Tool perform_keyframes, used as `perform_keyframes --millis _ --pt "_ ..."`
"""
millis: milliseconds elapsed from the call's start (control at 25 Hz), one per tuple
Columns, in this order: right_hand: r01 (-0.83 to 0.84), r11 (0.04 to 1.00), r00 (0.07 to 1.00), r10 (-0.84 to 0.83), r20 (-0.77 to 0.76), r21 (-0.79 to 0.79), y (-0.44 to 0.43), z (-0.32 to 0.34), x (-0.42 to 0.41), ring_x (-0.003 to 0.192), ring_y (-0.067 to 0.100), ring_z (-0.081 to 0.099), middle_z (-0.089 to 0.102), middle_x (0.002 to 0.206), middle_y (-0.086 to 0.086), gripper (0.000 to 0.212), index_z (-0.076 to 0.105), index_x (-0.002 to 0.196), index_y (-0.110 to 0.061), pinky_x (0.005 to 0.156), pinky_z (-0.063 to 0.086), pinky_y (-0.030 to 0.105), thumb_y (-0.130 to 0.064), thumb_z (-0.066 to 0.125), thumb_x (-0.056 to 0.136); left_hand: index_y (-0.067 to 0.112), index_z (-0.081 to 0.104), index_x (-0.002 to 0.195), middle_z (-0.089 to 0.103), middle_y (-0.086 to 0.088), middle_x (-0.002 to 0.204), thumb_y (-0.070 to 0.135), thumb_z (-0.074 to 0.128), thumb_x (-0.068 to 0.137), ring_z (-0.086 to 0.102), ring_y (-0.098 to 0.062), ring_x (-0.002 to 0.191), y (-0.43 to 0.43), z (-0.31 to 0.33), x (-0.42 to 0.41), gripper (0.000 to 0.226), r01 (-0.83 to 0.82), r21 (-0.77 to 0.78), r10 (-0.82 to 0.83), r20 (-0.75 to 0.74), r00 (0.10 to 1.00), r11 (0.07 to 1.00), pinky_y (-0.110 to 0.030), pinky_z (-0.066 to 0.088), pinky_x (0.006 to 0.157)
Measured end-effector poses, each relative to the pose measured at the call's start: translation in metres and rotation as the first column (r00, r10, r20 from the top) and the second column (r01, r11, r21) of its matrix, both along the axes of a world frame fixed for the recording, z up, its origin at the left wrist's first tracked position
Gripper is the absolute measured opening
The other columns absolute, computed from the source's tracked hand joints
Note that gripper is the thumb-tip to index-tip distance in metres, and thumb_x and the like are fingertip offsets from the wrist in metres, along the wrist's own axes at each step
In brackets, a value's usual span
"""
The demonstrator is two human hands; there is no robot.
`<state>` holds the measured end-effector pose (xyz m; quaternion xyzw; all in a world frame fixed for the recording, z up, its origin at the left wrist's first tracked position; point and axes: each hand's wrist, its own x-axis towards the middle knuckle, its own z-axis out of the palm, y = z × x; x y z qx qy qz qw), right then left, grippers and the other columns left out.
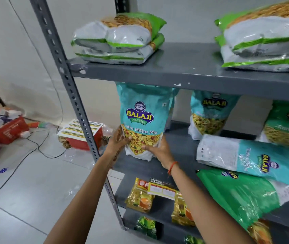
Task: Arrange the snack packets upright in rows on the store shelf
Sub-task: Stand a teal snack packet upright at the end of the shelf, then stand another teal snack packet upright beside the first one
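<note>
A: How much room is there on the grey metal middle shelf point(180, 152)?

B: Its left end, by the perforated grey corner upright point(73, 95), is bare around the packet being held. Bare shelf also runs between that packet and the next one to the right. Above, the top of the held packet reaches the front lip of the grey upper shelf point(189, 73).

A: And the packet?

B: A teal plastic Balaji "Khatta Mitha Mix" snack packet point(144, 118), upright, label facing out, with a white bottom and a printed mix of yellow snacks. It stands near the shelf's left front corner. The left hand point(118, 140) grips its lower left edge, thumb on the front. The right hand point(159, 148) closes on its lower right corner, an orange thread on the wrist.

A: What else is close?

B: A second upright teal packet point(210, 113) toward the back, and a green upright packet point(288, 124) at the right. At the right front edge a teal-and-white packet lying flat point(251, 161) rests on a green packet point(242, 194) that overhangs the edge. Green-and-white packets lie stacked flat point(121, 39) on the upper shelf.
</note>
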<state>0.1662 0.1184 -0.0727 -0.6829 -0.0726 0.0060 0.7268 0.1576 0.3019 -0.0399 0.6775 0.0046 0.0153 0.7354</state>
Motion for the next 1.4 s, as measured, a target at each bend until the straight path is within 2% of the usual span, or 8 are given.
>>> perform_keyframes --millis 160,360,560,680,800,1000,1200,1400 --pt "-0.019 0.999 0.998 0.022 0.054 -0.045 0.015 -0.015 0.015 0.108 0.004 0.062 0.060 0.125 0.011 0.071 0.044 0.125 -0.016 0.094 0.053 0.027 0.008 0.078 0.068 0.014 0.030 0.143 0.047 0.003 0.132 0.000 0.060 0.087 0.048 -0.016 0.116 0.006 -0.018 -0.002 0.065 -0.040 0.097 0.041 -0.008 0.999 0.994 -0.003 0.050 0.067" --pt "-0.016 0.995 0.999 0.020 0.041 -0.099 0.019 -0.018 0.025 0.111 0.001 0.059 0.059 0.126 0.005 0.076 0.042 0.128 -0.016 0.097 0.052 0.029 0.001 0.082 0.066 0.018 0.025 0.145 0.039 0.003 0.141 -0.001 0.057 0.088 0.045 -0.013 0.120 0.010 -0.029 0.001 0.068 -0.023 0.068 0.025 -0.035 0.999 0.997 -0.016 0.052 0.085" --pt "0.077 0.984 0.996 -0.070 0.048 -0.164 0.008 -0.008 0.009 0.128 0.014 0.047 0.048 0.140 0.002 0.091 0.034 0.137 -0.022 0.107 0.043 0.035 -0.018 0.087 0.063 0.013 -0.007 0.148 0.003 -0.011 0.160 0.020 0.048 0.096 0.008 -0.024 0.147 -0.021 -0.032 -0.015 0.076 -0.129 0.458 0.101 0.086 0.991 0.880 -0.044 0.010 0.120" --pt "0.319 0.915 0.947 -0.298 0.117 -0.248 -0.019 0.003 -0.009 0.137 0.022 0.038 0.040 0.149 0.010 0.084 0.031 0.142 -0.010 0.111 0.033 0.033 -0.020 0.080 0.075 0.013 -0.009 0.146 -0.011 -0.002 0.156 0.020 0.046 0.095 -0.006 -0.022 0.147 -0.071 -0.033 -0.039 0.075 -0.291 0.621 0.093 0.331 0.939 0.727 -0.038 0.001 0.117" --pt "0.470 0.829 0.873 -0.385 0.299 -0.303 -0.065 0.015 -0.045 0.134 0.023 0.041 0.045 0.145 0.013 0.064 0.037 0.139 -0.007 0.108 0.032 0.026 -0.019 0.069 0.085 0.020 -0.011 0.142 -0.013 0.001 0.153 0.016 0.043 0.095 -0.011 -0.017 0.145 -0.133 -0.033 -0.058 0.071 -0.275 0.662 -0.050 0.428 0.902 0.697 -0.036 0.003 0.117" --pt "0.669 0.642 0.729 -0.467 0.500 -0.375 -0.158 0.012 -0.114 0.131 0.032 0.044 0.049 0.136 0.023 0.050 0.045 0.130 0.004 0.112 0.031 0.032 -0.005 0.066 0.084 0.011 0.000 0.147 -0.005 -0.004 0.156 0.020 0.045 0.094 -0.009 -0.018 0.144 -0.239 -0.051 -0.081 0.070 -0.089 0.764 -0.324 0.373 0.869 0.639 -0.034 0.001 0.118" --pt "0.767 0.490 0.642 -0.583 0.499 -0.414 -0.233 0.001 -0.159 0.140 0.031 0.032 0.039 0.145 0.021 0.050 0.043 0.132 0.003 0.115 0.031 0.040 -0.001 0.062 0.086 0.014 -0.002 0.149 -0.006 0.001 0.158 0.018 0.037 0.097 -0.006 -0.017 0.147 -0.323 -0.066 -0.065 0.064 -0.080 0.917 -0.468 0.272 0.841 0.390 -0.036 0.000 0.120" --pt "0.823 0.512 0.557 -0.644 0.525 -0.245 -0.262 -0.012 -0.177 0.101 0.028 0.059 0.059 0.106 0.015 0.019 0.060 0.104 0.000 0.090 0.050 0.032 0.006 0.058 0.086 0.014 0.006 0.149 0.008 -0.005 0.160 -0.003 0.031 0.093 0.005 -0.023 0.148 -0.335 -0.073 -0.054 0.063 -0.175 0.931 -0.475 0.318 0.821 0.322 -0.035 -0.002 0.119"
